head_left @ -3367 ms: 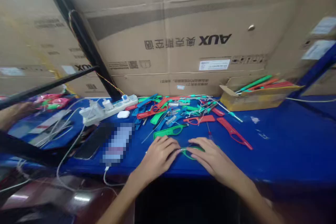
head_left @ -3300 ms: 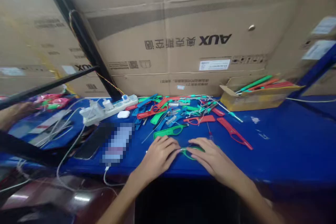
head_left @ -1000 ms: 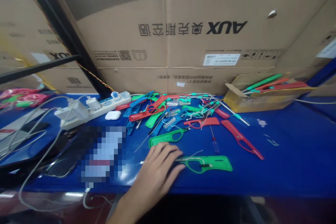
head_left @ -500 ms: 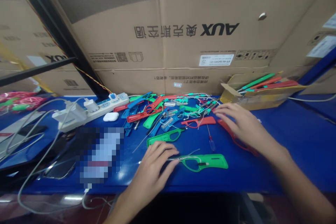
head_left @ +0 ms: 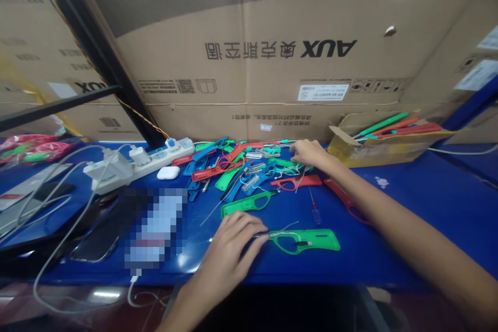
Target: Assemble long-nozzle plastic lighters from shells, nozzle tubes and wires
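Head view: I judge part-picking underway; next needs a snag-free lift. Left hand (head_left: 231,244) pinches the silvery metal rod (head_left: 270,235) of the green plastic handle shell (head_left: 321,239) on the blue table (head_left: 412,238); right hand (head_left: 308,153), apart, at the multicoloured plastic heap (head_left: 213,171), grip hidden.

Even, muted light. Pale glare on the blue tabletop (head_left: 447,192), lower left; a bright streak on the floor (head_left: 107,295) below. Bottom centre near-black. Frame edges soft; mosaic squares hide a phone screen (head_left: 155,228).

Small white case (head_left: 168,173) beside a power strip (head_left: 157,162) (also white)
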Demonstrator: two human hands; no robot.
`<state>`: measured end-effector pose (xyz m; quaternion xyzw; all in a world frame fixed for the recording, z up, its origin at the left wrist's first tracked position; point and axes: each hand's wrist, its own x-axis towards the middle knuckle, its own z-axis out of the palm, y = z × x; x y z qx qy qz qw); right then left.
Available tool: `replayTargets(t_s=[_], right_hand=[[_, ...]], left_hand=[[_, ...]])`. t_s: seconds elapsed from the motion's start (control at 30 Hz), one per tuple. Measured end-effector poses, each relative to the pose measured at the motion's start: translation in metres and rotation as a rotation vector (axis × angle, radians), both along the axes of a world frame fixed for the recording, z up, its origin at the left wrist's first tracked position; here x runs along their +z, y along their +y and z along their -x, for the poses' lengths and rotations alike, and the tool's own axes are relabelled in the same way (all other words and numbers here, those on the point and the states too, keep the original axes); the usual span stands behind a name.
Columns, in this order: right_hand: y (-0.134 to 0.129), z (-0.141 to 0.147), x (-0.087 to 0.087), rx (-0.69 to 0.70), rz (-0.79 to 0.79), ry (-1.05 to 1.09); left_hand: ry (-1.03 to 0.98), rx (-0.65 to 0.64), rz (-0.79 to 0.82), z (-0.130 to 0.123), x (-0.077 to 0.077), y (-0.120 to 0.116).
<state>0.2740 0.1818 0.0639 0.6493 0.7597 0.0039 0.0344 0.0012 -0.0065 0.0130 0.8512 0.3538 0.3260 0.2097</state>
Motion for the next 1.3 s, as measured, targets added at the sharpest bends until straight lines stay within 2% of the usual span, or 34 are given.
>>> replayTargets(t_s=[0.2,0.37,0.5,0.63,0.7,0.77,0.83,0.93,1.03,1.13,1.2,1.27,1.3], right_hand=[[-0.006,0.008,0.006,-0.019,-0.060,0.048],[-0.013,0.003,-0.005,-0.039,-0.060,0.136],[-0.012,0.003,-0.015,-0.026,-0.126,0.317],[-0.023,0.010,0.000,0.039,-0.235,0.605],[-0.045,0.015,0.013,0.099,-0.205,0.745],[-0.079,0.020,0.023,0.162,-0.107,0.878],[-0.119,0.025,0.024,0.148,0.224,1.211],[-0.173,0.034,0.009,0.029,0.493,1.503],[-0.207,0.047,-0.016,-0.060,0.641,1.694],[-0.226,0.059,-0.036,-0.112,0.641,1.808],[-0.236,0.061,-0.043,-0.092,0.600,1.787],[-0.243,0.053,-0.047,-0.049,0.408,1.642],[-0.246,0.045,-0.049,-0.024,0.239,1.525]], left_hand=[[-0.003,-0.011,0.008,-0.001,0.001,0.000],[-0.005,-0.021,0.027,-0.001,0.001,0.000],[-0.018,-0.030,0.047,0.000,0.002,-0.001],[-0.009,-0.028,0.030,0.000,0.004,-0.002],[-0.005,-0.005,-0.012,0.001,0.002,-0.002],[-0.028,0.037,-0.068,0.002,-0.001,-0.003],[-0.074,0.073,-0.131,0.003,-0.005,-0.005],[-0.100,0.041,-0.289,0.003,-0.008,-0.010],[-0.046,-0.091,-0.451,-0.001,-0.003,-0.016],[0.013,-0.170,-0.492,-0.006,0.005,-0.019],[0.010,-0.209,-0.475,-0.007,0.009,-0.020],[-0.024,-0.231,-0.443,-0.008,0.008,-0.020],[-0.051,-0.215,-0.424,-0.008,0.006,-0.019]])
